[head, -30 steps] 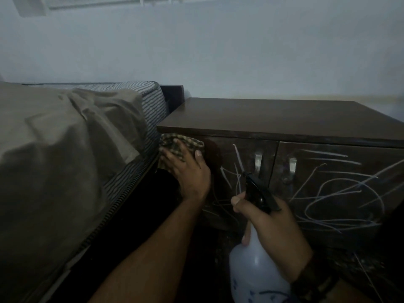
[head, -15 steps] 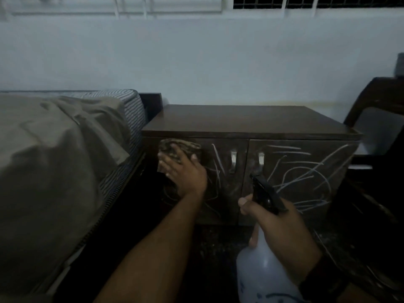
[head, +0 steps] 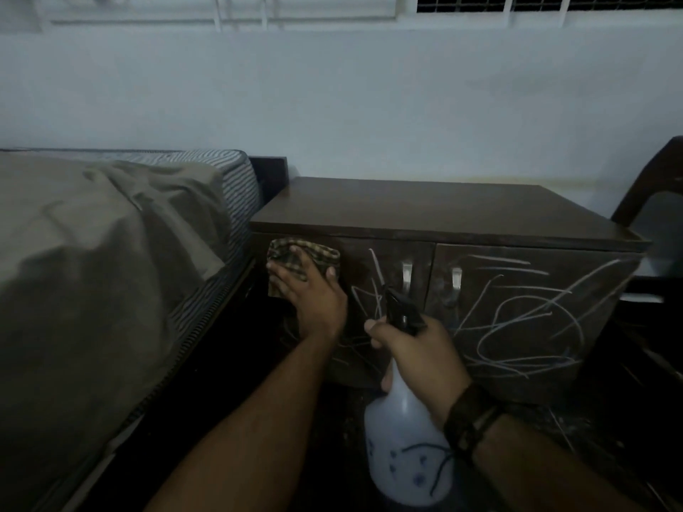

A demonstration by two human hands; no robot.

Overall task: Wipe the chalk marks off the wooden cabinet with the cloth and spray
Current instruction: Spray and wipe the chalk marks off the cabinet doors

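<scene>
A low dark wooden cabinet (head: 443,212) with two doors stands against the wall. White chalk marks (head: 517,319) cover the right door and the inner part of the left door. My left hand (head: 314,293) presses a checked cloth (head: 295,253) flat against the upper left corner of the left door. My right hand (head: 417,352) grips the neck of a white spray bottle (head: 403,445) with a black nozzle, held in front of the cabinet's middle, a little away from the door.
A bed (head: 92,271) with a grey-brown sheet and striped mattress lies close on the left, leaving a narrow dark gap beside the cabinet. A dark chair (head: 650,190) stands at the right. The floor (head: 610,419) below is dark.
The view has pulled back and lifted, so the whole cabinet shows. My left hand stays with the cloth at the upper left of the door; the bottle stays in my right hand.
</scene>
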